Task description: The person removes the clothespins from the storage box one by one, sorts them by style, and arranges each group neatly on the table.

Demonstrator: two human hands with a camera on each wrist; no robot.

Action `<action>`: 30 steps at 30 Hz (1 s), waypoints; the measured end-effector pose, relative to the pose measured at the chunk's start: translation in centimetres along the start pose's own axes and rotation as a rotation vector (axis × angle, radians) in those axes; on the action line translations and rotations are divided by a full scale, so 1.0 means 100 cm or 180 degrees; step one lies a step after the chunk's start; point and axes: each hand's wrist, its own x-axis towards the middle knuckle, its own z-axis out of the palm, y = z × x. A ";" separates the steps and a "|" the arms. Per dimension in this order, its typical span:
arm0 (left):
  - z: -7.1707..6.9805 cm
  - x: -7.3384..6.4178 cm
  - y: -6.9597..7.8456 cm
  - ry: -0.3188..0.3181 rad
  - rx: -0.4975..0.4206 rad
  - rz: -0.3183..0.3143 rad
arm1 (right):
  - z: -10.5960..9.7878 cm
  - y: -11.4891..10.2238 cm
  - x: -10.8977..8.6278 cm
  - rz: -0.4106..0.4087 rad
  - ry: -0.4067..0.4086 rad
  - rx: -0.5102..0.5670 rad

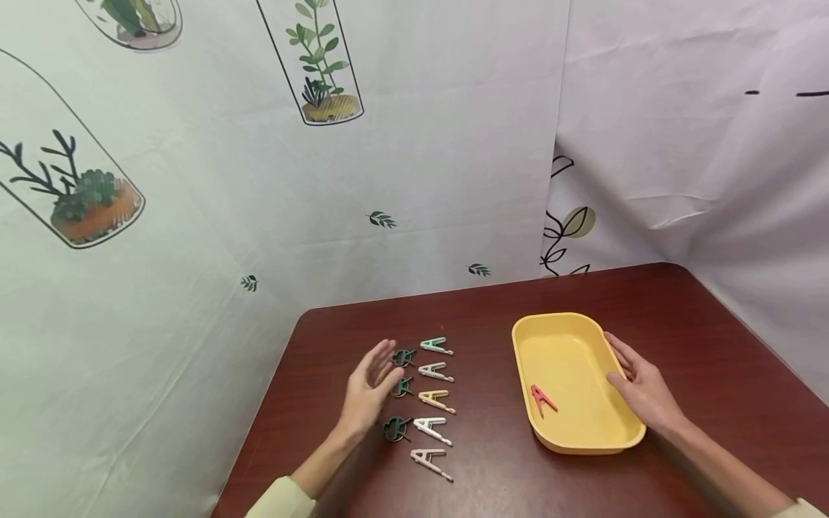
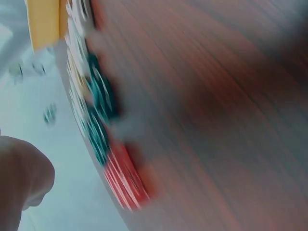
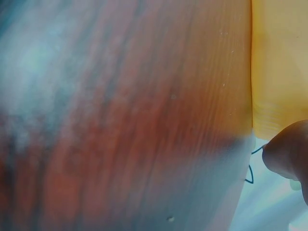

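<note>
My left hand [image 1: 369, 388], fingers loosely bent and holding nothing, hovers beside a column of round dark green clips [image 1: 396, 429] on the table. Just right of these runs a column of clothespins in pale green [image 1: 436, 345], white [image 1: 430, 429], yellow [image 1: 437, 400] and beige [image 1: 430, 462]. In the left wrist view a blurred red clip [image 2: 126, 175] lies at the end of the green ones. My right hand [image 1: 648, 392] grips the right side of a yellow tray [image 1: 576, 432], thumb over the rim. Inside the tray, toward its left wall, lies a pinkish-red clothespin [image 1: 542, 399].
Everything lies on a dark reddish-brown table [image 1: 486, 316] with rounded far corners. White cloth [image 1: 440, 180] printed with plants hangs behind it and along the sides. The tray stands to the right of the clothespins with a strip of table between.
</note>
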 end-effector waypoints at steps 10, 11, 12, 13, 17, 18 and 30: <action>0.083 0.009 0.019 -0.0164 -0.0271 0.0084 | 0.001 -0.002 0.000 -0.0041 -0.0008 0.0079; 0.089 0.010 0.020 -0.0169 -0.0319 0.0077 | 0.001 -0.002 0.000 -0.0034 -0.0008 0.0082; 0.096 0.010 0.022 -0.0168 -0.0354 0.0056 | 0.001 -0.002 0.000 -0.0031 -0.0006 0.0079; 0.103 0.011 0.023 -0.0155 -0.0394 0.0028 | 0.001 -0.002 0.000 -0.0026 -0.0007 0.0076; 0.130 0.011 0.029 -0.0084 -0.0535 -0.0157 | 0.000 -0.002 0.000 -0.0027 0.0010 0.0080; 0.137 0.011 0.030 -0.0071 -0.0562 -0.0192 | 0.000 -0.002 0.000 -0.0032 0.0012 0.0086; 0.217 -0.003 0.044 0.0131 -0.0761 -0.0491 | 0.000 -0.001 0.000 -0.0101 0.0030 0.0094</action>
